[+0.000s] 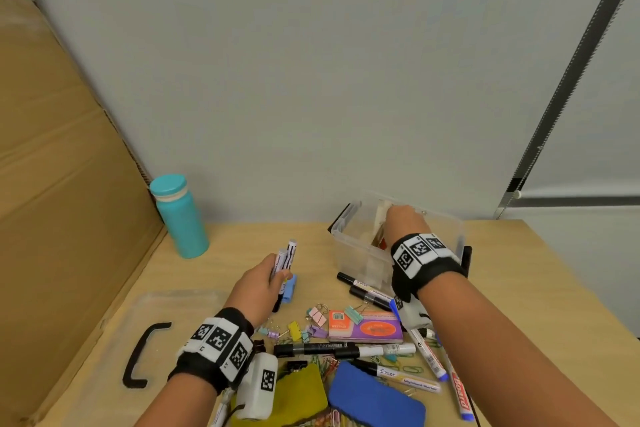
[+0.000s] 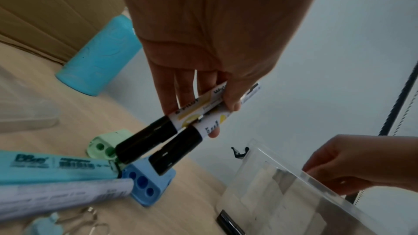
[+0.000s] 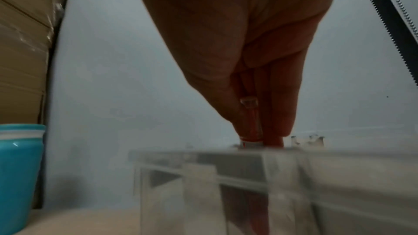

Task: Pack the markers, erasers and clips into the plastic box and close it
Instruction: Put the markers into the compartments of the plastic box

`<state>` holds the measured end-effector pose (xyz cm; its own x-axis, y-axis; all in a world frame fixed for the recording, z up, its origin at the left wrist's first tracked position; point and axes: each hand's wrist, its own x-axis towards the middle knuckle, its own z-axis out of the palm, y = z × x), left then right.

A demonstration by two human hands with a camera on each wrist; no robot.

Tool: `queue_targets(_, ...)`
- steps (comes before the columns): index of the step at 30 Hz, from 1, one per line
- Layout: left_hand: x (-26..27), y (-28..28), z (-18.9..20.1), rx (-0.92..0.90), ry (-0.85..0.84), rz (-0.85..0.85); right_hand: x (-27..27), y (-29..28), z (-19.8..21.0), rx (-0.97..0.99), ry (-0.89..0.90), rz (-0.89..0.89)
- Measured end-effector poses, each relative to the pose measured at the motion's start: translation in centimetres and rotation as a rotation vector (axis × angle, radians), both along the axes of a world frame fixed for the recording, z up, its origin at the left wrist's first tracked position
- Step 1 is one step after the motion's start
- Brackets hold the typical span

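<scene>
My left hand holds two white markers with black caps above the table, left of the clear plastic box. In the left wrist view my fingers wrap both markers, caps pointing down. My right hand reaches into the open box from above. The right wrist view shows its fingers pinching a slim red marker that stands upright inside the box. More markers, a blue eraser and coloured binder clips lie loose near the table's front.
The clear lid with a black handle lies at the front left. A teal bottle stands at the back left beside a cardboard sheet. A blue sharpener and a green one sit under my left hand.
</scene>
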<state>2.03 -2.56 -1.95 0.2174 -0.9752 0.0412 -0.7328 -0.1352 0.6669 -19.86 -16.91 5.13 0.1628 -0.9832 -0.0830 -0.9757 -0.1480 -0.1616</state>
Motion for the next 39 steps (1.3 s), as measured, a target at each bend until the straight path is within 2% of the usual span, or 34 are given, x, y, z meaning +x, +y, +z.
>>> queue_targets(4, -0.2, 0.3, 0.5, -0.014, 0.009, -0.049, 1.1, -1.0, -1.1, 0.133, 0.042, -0.041)
queue_targets(7, -0.1, 0.5, 0.6, -0.031, 0.024, -0.071, 1.1, -1.1, -2.0, 0.229, -0.009, -0.040)
queue_targets(9, -0.1, 0.7, 0.7, -0.057, 0.028, -0.077, 0.1, -0.7, -2.0, 0.203, -0.108, -0.004)
queue_targets(13, -0.4, 0.7, 0.8, -0.149, -0.010, -0.100, -2.6, 1.1, -1.8, -0.060, -0.532, 0.055)
queue_targets(15, -1.2, 0.5, 1.1, -0.157, -0.037, -0.130, -3.3, 2.6, -1.4, -0.098, -0.687, 0.141)
queue_targets(21, -4.5, -0.3, 2.2, -0.140, -0.109, -0.244, -2.3, 6.7, -1.1, 0.135, -0.838, 0.433)
queue_targets(23, -5.3, -0.5, 2.5, -0.126, -0.114, -0.292, -1.4, 7.7, -1.4, 0.176, -0.895, 0.461)
queue_targets(27, -5.4, -0.2, 2.5, -0.141, -0.063, -0.321, -1.5, 8.0, -1.2, 0.129, -0.923, 0.467)
queue_targets(30, -4.3, 0.5, 2.2, -0.179, 0.019, -0.238, -3.3, 6.4, 0.5, -0.116, -0.940, 0.353)
queue_targets(32, -3.3, 1.0, 2.0, -0.198, 0.036, -0.157, -4.8, 4.8, 1.8, -0.398, -0.920, 0.169)
queue_targets(34, -2.3, 1.1, 1.6, -0.210, 0.017, -0.091, -5.7, 3.2, 2.2, -0.536, -0.838, 0.021)
queue_targets(36, -1.8, 1.2, 1.5, -0.220, -0.002, -0.064, -5.5, 1.6, 1.8, -0.482, -0.712, -0.070)
queue_targets(39, -1.7, 1.3, 1.5, -0.254, -0.043, -0.054, -3.9, -1.1, 0.6, -0.241, -0.544, -0.207)
